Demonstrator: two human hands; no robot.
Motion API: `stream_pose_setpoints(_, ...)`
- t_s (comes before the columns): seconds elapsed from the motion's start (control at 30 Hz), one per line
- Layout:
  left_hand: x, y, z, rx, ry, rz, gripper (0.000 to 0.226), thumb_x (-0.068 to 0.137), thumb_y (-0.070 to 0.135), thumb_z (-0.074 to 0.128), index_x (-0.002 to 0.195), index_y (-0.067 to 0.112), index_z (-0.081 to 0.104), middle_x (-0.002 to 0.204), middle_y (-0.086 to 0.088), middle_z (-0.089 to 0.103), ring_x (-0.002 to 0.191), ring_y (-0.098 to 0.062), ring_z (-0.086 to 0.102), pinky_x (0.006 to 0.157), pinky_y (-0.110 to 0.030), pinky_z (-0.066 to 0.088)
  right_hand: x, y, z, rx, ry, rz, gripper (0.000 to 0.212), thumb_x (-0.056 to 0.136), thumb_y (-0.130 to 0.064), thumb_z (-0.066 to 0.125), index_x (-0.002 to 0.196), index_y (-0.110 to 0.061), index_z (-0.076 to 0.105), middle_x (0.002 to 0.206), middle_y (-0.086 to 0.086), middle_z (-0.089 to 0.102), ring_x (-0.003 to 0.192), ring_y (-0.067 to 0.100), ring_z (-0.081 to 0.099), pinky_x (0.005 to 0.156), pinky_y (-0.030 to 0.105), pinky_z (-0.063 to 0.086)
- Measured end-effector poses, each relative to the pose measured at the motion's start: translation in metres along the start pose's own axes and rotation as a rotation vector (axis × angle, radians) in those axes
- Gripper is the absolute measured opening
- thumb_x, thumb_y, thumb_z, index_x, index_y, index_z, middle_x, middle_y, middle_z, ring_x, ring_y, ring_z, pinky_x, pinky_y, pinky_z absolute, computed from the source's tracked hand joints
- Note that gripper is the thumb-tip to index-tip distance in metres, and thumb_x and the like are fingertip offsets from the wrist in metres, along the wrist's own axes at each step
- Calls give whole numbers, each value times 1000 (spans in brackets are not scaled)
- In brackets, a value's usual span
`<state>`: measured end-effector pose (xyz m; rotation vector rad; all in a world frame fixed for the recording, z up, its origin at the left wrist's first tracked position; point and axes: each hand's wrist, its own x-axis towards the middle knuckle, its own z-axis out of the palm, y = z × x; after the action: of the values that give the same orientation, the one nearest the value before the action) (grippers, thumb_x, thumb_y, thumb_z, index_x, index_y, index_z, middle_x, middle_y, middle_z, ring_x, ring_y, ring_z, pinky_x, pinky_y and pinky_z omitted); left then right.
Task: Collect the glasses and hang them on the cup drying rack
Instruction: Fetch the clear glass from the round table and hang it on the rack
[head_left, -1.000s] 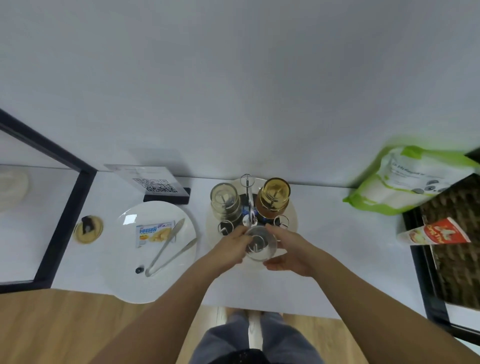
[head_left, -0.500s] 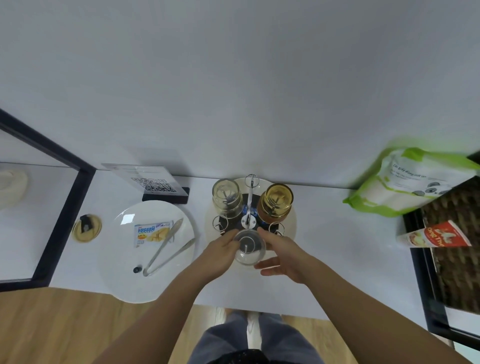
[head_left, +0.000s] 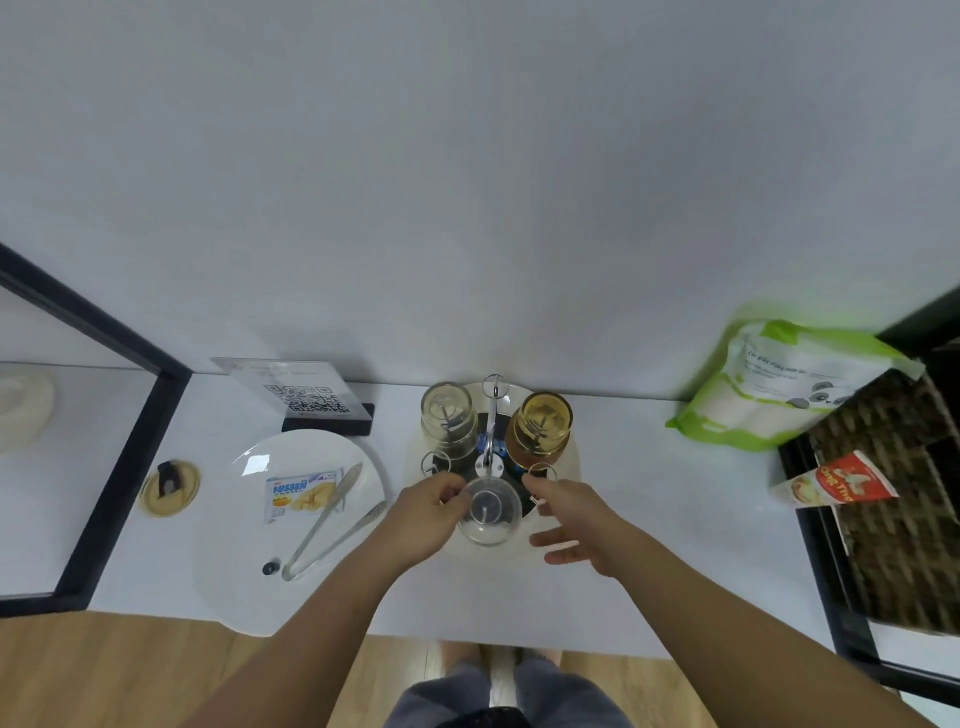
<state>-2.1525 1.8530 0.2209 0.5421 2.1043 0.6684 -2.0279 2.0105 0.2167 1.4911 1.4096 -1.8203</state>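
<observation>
A metal cup drying rack (head_left: 491, 415) stands on a round tray at the back middle of the white table. A clear glass (head_left: 448, 421) hangs upside down on its left peg and an amber glass (head_left: 540, 428) on its right peg. A third clear glass (head_left: 489, 512) sits upside down over the front peg. My left hand (head_left: 428, 512) touches that glass's left side with its fingertips. My right hand (head_left: 576, 519) is just right of the glass, fingers spread, holding nothing.
A white plate (head_left: 291, 519) with tongs (head_left: 332, 525) and a snack packet (head_left: 301, 491) lies to the left. A QR-code stand (head_left: 306, 400) is behind it. A green bag (head_left: 779, 384) and a wicker basket (head_left: 904, 499) sit at right.
The glass has gone down over the front peg and sits closer to the rack's post. My right hand has let go of it and opened; my left hand stays at its side.
</observation>
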Motion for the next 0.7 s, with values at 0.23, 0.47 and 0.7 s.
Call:
stream_pose_setpoints(0.23,-8,14,-3,225,303,130,33,82,45,65,106,24,56,95,4,62,85,-16,60,74,-38,55,-5,-9,-17,-298,448,-406,35,77,-51,72,96,-24,60,95,-3,66,85,15,63,70,33,53)
stream_pose_setpoints(0.47,-9,5,22,547,187,210,79,73,60,68,138,29,37,132,6,50,120,-18,48,82,-30,46,0,-1,-7,-727,440,-542,29,89,-37,68,114,-24,65,100,-3,65,84,13,57,71,24,43)
stream_pose_setpoints(0.7,-9,-10,13,376,214,196,84,71,54,76,141,26,38,140,4,50,122,-20,49,92,-34,46,3,3,0,-781,428,-551,15,88,-38,68,93,-28,58,92,-3,67,81,15,62,70,27,50)
